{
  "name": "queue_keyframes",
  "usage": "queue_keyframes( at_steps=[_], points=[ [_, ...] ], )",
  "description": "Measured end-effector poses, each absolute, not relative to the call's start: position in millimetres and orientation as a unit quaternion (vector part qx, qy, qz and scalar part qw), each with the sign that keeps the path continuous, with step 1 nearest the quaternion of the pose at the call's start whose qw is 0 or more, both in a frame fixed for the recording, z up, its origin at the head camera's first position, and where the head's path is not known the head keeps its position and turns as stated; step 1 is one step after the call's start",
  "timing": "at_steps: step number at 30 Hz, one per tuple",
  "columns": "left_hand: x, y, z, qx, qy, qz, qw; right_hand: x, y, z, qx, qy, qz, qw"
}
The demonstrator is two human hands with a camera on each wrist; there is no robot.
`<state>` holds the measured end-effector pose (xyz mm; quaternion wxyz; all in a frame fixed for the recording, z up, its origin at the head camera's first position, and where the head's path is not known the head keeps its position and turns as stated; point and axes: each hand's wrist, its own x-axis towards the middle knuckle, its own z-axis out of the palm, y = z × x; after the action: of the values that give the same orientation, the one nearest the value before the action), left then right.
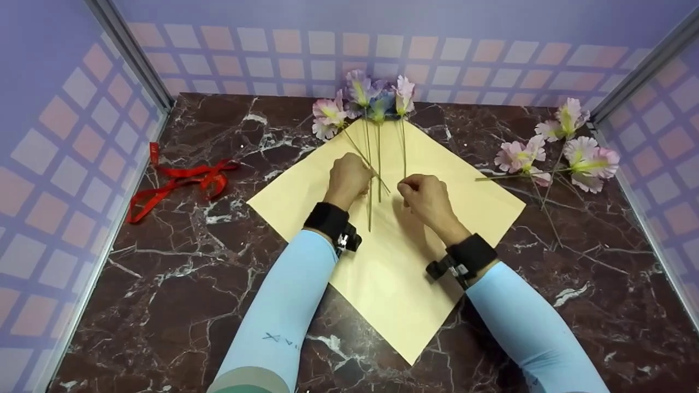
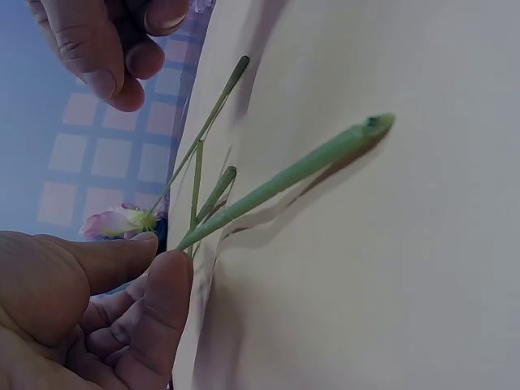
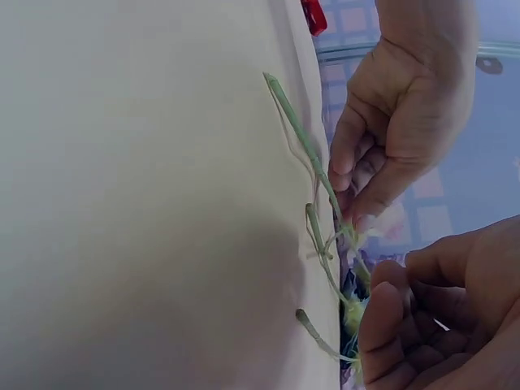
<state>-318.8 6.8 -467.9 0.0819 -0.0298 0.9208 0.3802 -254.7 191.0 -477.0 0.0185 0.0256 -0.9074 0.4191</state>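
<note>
A sheet of pale yellow paper point(image 1: 393, 295) lies with one corner toward the person. Several artificial flowers, including a pink flower point(image 1: 327, 113), a purple flower point(image 1: 357, 90) and a blue flower point(image 1: 380, 103), have their heads at its far corner. Their green stems point(image 2: 284, 180) run down over the paper. My left hand point(image 1: 349, 177) pinches a stem between thumb and forefinger, where stems cross. To the right, my right hand point(image 1: 428, 199) hovers by the stem end of a pale pink flower point(image 1: 404, 95), its fingers loosely bent and apart from the stem in the left wrist view.
A tangled red ribbon point(image 1: 188, 180) lies on the dark marbled table point(image 1: 180, 295) at left. Several more pink flowers point(image 1: 590, 161) lie at right, one stem reaching over the paper's edge. Tiled-pattern panels point(image 1: 382, 46) enclose the back and sides.
</note>
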Motion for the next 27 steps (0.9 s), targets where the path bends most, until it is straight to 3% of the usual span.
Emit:
queue_keyframes(
  at_steps=[7,16,19,22,25,27],
  points=[
    [-304.5,-17.6,-466.0,0.019,0.938,0.339,0.072,-247.2,232.5,-485.3,-0.002,-0.915,0.402,0.049],
    [-271.5,-49.0,-467.1,0.150,0.963,0.208,0.078,-229.3,357.5,-478.7,-0.034,-0.959,0.238,0.148],
    [-263.6,-50.9,-468.0,0.185,0.961,0.182,0.096,-217.9,398.4,-472.0,-0.070,-0.975,0.173,0.116],
    [-258.6,-52.6,-469.3,0.201,0.958,0.167,0.122,-207.8,428.6,-467.5,-0.112,-0.984,0.132,0.037],
    [-256.4,-55.2,-471.7,0.202,0.955,0.157,0.147,-200.3,444.0,-467.6,-0.137,-0.983,0.119,-0.031],
    [-255.7,-57.1,-473.3,0.200,0.954,0.153,0.159,-196.8,447.1,-470.2,-0.134,-0.983,0.119,-0.042]
  ],
)
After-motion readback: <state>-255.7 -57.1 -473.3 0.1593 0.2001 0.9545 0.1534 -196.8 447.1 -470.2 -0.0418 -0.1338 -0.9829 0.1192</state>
